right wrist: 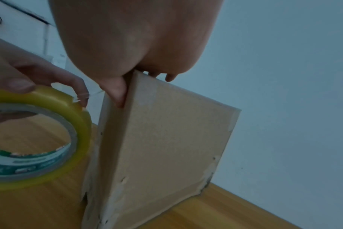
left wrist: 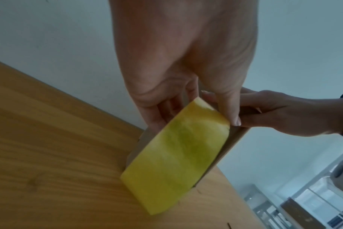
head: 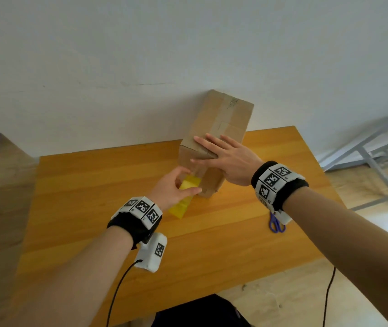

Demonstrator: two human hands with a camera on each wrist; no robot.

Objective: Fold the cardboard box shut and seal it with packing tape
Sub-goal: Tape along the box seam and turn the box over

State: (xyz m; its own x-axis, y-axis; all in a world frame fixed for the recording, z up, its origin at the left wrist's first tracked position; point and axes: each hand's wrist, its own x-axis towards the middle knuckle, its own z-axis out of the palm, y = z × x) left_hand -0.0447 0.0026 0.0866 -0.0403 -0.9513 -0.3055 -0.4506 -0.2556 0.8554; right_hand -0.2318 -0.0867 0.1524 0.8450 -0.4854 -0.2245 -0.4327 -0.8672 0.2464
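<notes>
On the wooden table (head: 93,208), against the white wall (head: 117,55), stands the cardboard box (head: 221,128), closed on top with old tape strips across the flaps. Right hand (head: 226,156) lies flat on the box's near top edge; fingers (head: 202,141) straight and spread, thumb (right wrist: 117,94) pressed down the near face along the front seam. Left hand (head: 176,187) grips the roll of packing tape (head: 184,197), yellow, held upright on edge just in front of the box's near face. Right wrist view: thumb on the roll's outer rim, fingertips curled at its top beside the box; the roll (right wrist: 49,139) close to the cardboard, contact unclear. Left wrist view: roll (left wrist: 176,155) edge-on, its lower edge at the table surface. Purple-handled scissors (head: 276,224) lie on the table under the right wrist. Metal frame furniture (head: 377,156) stands on the floor to the right.
</notes>
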